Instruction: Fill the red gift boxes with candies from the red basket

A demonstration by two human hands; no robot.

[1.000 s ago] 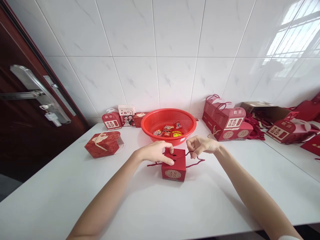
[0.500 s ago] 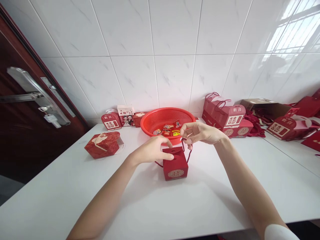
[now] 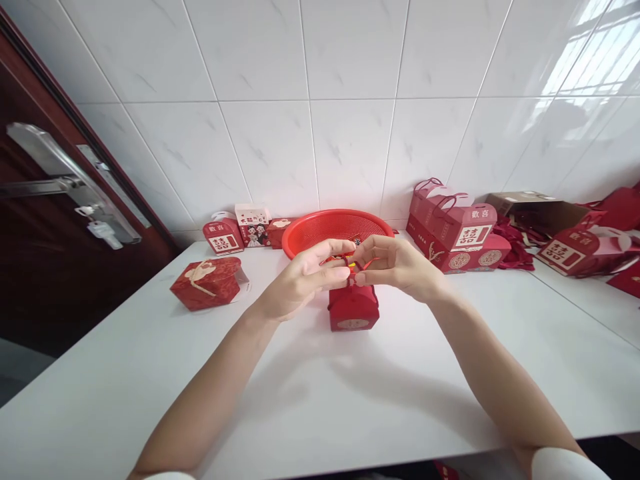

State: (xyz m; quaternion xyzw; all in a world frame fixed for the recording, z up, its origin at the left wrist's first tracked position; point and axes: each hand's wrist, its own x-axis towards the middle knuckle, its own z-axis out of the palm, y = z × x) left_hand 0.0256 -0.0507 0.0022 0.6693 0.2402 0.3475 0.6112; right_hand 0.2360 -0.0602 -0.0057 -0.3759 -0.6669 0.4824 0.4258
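Observation:
A small red box [image 3: 354,310] with a pale round emblem stands in the middle of the white table, its top partly hidden by my hands. Above it, my left hand [image 3: 313,277] pinches the dark red cord [image 3: 351,273] of the box from the left. My right hand [image 3: 395,267] meets it from the other side, fingers closed on the same cord. The fingertips of both hands nearly touch. Just behind is a red plastic basket [image 3: 305,233], its packets mostly covered by my hands.
A patterned red box [image 3: 210,283] lies at the left, with small boxes [image 3: 223,235] behind it by the tiled wall. Stacked red boxes [image 3: 463,230], an open brown carton [image 3: 543,210] and more red boxes [image 3: 575,252] line the right back. A door is at far left.
My left hand has risen from the box top to the cord. My right hand has moved left to meet it, and the cord is now drawn up over the box.

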